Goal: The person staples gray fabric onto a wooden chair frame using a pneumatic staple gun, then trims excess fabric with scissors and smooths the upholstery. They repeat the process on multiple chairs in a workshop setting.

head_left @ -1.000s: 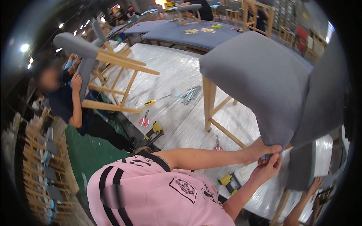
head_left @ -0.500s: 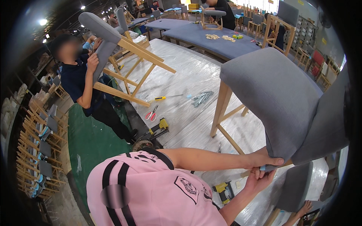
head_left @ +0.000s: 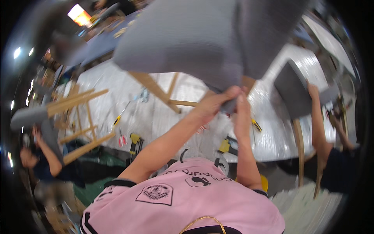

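Observation:
A chair with a grey upholstered seat (head_left: 179, 39) and a grey backrest (head_left: 269, 35) looms in front of me, blurred by motion. Its light wooden leg (head_left: 150, 86) shows below the seat. Where seat and backrest meet, a loose flap of grey fabric (head_left: 229, 106) hangs at the lower edge. My left hand (head_left: 213, 104) pinches this flap with its thumb on top. From the other side, my right hand (head_left: 242, 111) closes on the same flap, close against the left. The right fingertips are partly hidden by the fabric.
Plastic film covers the table (head_left: 105, 87). On it lie a yellow screwdriver (head_left: 117, 119), red-handled cutters (head_left: 122, 139) and two yellow-black staple guns (head_left: 135, 144) (head_left: 226, 146). Co-workers handle a chair (head_left: 29, 117) at left and another chair (head_left: 294, 93) at right.
My view has swung round, so the chair and my hands appear nearer the middle and higher. Both hands stay closed on the fabric flap. More of the co-worker at right shows.

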Available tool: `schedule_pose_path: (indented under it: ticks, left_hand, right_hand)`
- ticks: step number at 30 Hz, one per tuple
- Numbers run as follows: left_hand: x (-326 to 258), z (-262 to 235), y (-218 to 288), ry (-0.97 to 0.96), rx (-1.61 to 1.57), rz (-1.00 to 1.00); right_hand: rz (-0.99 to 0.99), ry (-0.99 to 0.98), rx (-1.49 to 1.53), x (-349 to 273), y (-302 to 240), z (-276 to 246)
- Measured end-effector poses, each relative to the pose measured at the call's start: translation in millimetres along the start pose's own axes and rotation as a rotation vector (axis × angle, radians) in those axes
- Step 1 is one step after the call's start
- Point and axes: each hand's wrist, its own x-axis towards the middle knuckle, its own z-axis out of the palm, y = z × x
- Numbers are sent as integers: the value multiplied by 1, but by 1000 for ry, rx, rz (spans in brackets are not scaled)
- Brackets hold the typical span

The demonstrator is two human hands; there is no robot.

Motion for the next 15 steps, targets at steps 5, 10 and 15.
schedule_pose_path:
  ticks: [5,10,15]
  left_hand:
    - [5,-4,-7,-81,5,51]
    - [10,-8,-6,-281,-141,274]
    - [11,4,-3,-138,-367,326]
  right_hand:
    - [-375,-173,-234,3,-24,-3]
    - [-470,-61,-211,7,-16,-5]
    - [-485,-3,-179,5,-2,3]
